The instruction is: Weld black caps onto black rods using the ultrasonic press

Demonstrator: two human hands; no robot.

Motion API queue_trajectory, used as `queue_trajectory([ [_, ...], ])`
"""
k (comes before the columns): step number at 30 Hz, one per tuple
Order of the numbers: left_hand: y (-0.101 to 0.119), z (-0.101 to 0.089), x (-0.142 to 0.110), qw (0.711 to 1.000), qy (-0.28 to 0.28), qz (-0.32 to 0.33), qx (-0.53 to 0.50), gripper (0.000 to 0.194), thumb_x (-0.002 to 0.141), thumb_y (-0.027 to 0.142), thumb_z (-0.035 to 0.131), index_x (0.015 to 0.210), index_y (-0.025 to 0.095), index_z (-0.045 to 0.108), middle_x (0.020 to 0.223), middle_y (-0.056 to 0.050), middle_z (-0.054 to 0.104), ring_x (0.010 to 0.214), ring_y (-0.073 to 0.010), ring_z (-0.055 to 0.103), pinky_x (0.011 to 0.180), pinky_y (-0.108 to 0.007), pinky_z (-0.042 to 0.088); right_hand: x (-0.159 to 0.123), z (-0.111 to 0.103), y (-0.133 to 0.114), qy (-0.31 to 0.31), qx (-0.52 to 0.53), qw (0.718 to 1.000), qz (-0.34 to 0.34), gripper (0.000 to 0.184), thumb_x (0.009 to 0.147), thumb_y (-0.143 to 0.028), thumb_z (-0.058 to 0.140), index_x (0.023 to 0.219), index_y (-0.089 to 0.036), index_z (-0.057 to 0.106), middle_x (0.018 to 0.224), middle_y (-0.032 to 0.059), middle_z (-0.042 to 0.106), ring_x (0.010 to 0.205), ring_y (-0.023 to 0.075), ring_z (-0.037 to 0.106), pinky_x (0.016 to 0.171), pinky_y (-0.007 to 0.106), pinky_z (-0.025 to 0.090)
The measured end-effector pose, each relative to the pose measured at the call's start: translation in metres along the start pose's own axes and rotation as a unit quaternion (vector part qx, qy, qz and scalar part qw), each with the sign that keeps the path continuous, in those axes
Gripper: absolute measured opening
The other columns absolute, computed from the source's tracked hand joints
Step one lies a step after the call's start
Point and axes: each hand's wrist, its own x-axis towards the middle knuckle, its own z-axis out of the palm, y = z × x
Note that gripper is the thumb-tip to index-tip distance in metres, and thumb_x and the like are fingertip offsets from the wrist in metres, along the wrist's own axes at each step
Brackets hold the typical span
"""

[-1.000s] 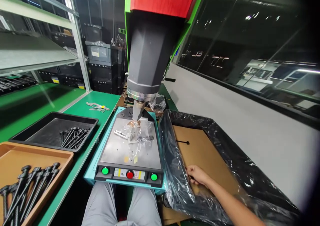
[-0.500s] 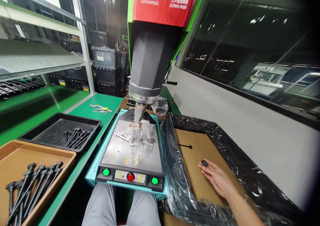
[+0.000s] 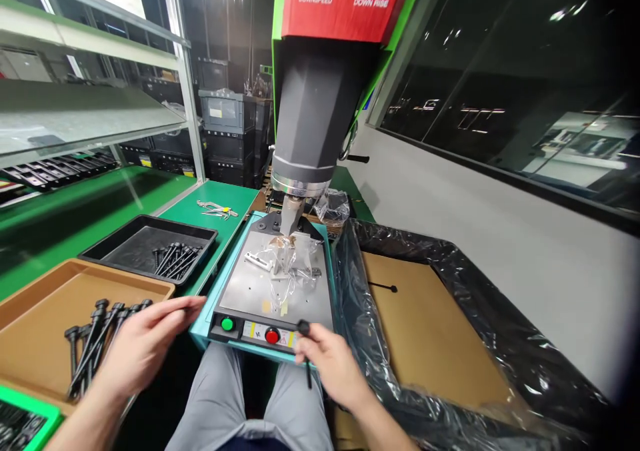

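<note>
My right hand (image 3: 334,364) is closed on a thin black rod with a blocky head (image 3: 303,328), its shaft pointing down below the fingers. It is over the front right of the machine base, hiding the right green button. My left hand (image 3: 147,344) has its fingers stretched out, with nothing visible in them. It is between the brown tray (image 3: 45,284) of similar black rods (image 3: 97,324) and the machine's metal plate (image 3: 237,298). A clear-film-wrapped fixture (image 3: 285,261) sits on the plate, below the grey machine head (image 3: 313,111).
A black tray (image 3: 117,244) holds thinner black rods, with pliers (image 3: 217,208) behind it. To the right, a plastic-lined box (image 3: 367,351) contains cardboard (image 3: 440,344) with one black rod (image 3: 384,286) on it. The base carries a green (image 3: 227,324) and a red button (image 3: 272,335).
My right hand has lifted a black rod from the lined box and brought it left to the machine's front. My left hand has come into view at the left. The view has shifted slightly left.
</note>
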Motion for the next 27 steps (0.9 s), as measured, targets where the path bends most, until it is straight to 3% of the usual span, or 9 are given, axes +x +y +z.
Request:
queue_trajectory([
  [3,-0.019,0.056,0.005,0.991,-0.123,0.04,-0.036,0.027,0.078,0.032,0.071,0.101,0.019,0.074,0.115,-0.012,0.069,0.112,-0.0301,0.061,0.102,-0.046,0.047,0.008,0.053,-0.005,-0.032,0.03,0.999,-0.018,0.025,0.09,-0.034,0.051,0.074,-0.017,0.06,0.065,-0.0003,0.062,0.053,0.0116,0.058,0.054,0.022,0.043],
  [5,-0.028,0.081,0.005,0.982,-0.172,0.073,-0.03,0.023,0.083,0.029,0.065,0.103,0.022,0.073,0.117,-0.009,0.069,0.115,-0.0285,0.06,0.104,-0.045,0.045,0.012,0.069,-0.01,-0.021,0.045,0.998,-0.034,0.028,0.091,-0.035,0.05,0.072,-0.017,0.058,0.062,-0.0014,0.059,0.05,0.0101,0.055,0.052,0.021,0.041],
  [7,-0.033,0.092,0.002,0.974,-0.206,0.098,-0.009,0.023,0.086,0.026,0.061,0.106,0.024,0.073,0.119,-0.007,0.068,0.118,-0.0266,0.058,0.105,-0.042,0.044,0.014,0.076,-0.014,-0.014,0.064,0.997,-0.042,0.03,0.091,-0.039,0.051,0.071,-0.017,0.058,0.059,-0.0021,0.057,0.048,0.0094,0.053,0.051,0.021,0.04],
  [14,-0.044,0.09,-0.001,0.958,-0.234,0.147,0.071,0.03,0.091,0.025,0.054,0.118,0.028,0.067,0.131,-0.003,0.06,0.125,-0.0221,0.051,0.108,-0.036,0.041,0.015,0.081,-0.013,0.008,0.127,0.991,-0.027,0.036,0.089,-0.047,0.053,0.071,-0.017,0.056,0.057,-0.0025,0.054,0.044,0.0082,0.048,0.047,0.02,0.036],
  [19,-0.048,0.089,0.002,0.945,-0.253,0.169,0.119,0.035,0.091,0.028,0.053,0.124,0.027,0.062,0.133,-0.006,0.059,0.124,-0.0238,0.052,0.108,-0.04,0.041,0.015,0.08,-0.013,-0.031,0.228,0.973,0.002,0.04,0.089,-0.047,0.055,0.066,-0.015,0.055,0.052,-0.0038,0.049,0.04,0.0062,0.041,0.044,0.02,0.03],
  [27,-0.044,0.095,0.001,0.951,-0.244,0.14,0.125,0.036,0.09,0.03,0.053,0.124,0.027,0.063,0.133,-0.005,0.058,0.127,-0.0254,0.049,0.111,-0.042,0.035,0.021,0.083,-0.012,-0.027,0.33,0.943,0.043,0.04,0.084,-0.05,0.062,0.066,-0.015,0.053,0.055,-0.0039,0.049,0.039,0.0047,0.036,0.042,0.021,0.026],
])
